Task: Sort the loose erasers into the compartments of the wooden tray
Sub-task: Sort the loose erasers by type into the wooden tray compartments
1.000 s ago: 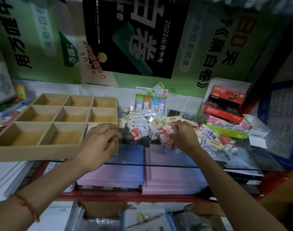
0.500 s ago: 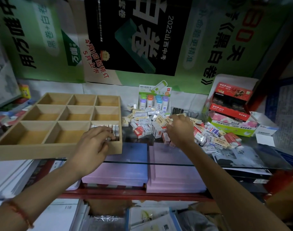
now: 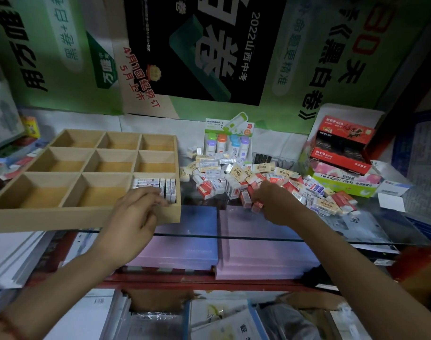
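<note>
While your left hand [image 3: 138, 213] reaches over the front wall of the wooden tray [image 3: 86, 218], its fingers bend down onto a row of white-and-blue erasers [image 3: 158, 185] standing on edge in the near-right compartment [image 3: 170, 214]. Whether it pinches one or only presses the row is hidden by the knuckles, so I cannot tell. The tray sits at the left of the glass counter [image 3: 381, 224], and its other compartments show bare wood. Your right hand [image 3: 277, 204] is at the near edge of the pile of loose erasers [image 3: 236, 175], just to the right of the tray, with its fingers curled around a red-and-white eraser [image 3: 257, 206]. The step in hand looks like tidying one kind while collecting the next. Use the left fingertips to push the white-and-blue row snug against the right wall, so the erasers stay upright and leave room beside them. The red-and-white piece is a different kind, so it likely belongs in an empty compartment, not this one. Lift it straight up from the pile, because neighbouring erasers lean against each other near the counter's front edge and could slide off. Carry one kind at a time.
</note>
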Demonstrator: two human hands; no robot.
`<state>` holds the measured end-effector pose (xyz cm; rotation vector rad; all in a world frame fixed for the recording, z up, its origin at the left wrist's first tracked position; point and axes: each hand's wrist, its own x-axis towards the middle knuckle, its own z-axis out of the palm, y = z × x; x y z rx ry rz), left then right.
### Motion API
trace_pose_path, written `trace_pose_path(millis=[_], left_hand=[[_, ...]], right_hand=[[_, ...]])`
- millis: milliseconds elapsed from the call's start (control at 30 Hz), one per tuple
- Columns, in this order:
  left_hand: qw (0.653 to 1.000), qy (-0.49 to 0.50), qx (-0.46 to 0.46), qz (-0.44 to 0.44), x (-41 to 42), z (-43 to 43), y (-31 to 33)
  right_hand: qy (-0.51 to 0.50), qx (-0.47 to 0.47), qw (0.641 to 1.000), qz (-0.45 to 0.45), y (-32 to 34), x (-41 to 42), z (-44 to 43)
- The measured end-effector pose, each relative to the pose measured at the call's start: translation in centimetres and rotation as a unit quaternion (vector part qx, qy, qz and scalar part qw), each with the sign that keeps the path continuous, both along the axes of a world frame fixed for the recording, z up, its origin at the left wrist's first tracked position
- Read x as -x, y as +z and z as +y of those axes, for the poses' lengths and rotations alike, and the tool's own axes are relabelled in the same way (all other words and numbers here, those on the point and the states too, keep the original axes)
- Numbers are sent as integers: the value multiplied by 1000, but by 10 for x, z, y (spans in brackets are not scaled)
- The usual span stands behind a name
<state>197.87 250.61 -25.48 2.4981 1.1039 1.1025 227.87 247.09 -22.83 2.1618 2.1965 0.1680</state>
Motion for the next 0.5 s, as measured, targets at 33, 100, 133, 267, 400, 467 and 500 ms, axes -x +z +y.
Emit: trace_pose_path(millis=[33, 100, 133, 267, 400, 467, 500], left_hand=[[1000, -10, -9, 7, -4, -1, 0], [999, -26, -24, 30, -8, -5, 1], [998, -30, -27, 38, -8, -6, 2], [999, -3, -41, 35, 8, -4, 5], [993, 94, 24, -70, 23, 4, 9], [984, 127, 57, -110, 22, 5, 12], [981, 132, 68, -122, 21, 4, 13]], right_hand=[[10, 9, 1000, -20, -4, 1, -1], [18, 9, 999, -34, -8, 1, 0], [25, 7, 999, -31, -7, 0, 0], [116, -84, 985, 97, 9, 11, -1], [141, -54, 932, 329, 39, 66, -2], [181, -48, 913, 361, 43, 95, 9], [193, -43, 907, 372, 45, 109, 15]])
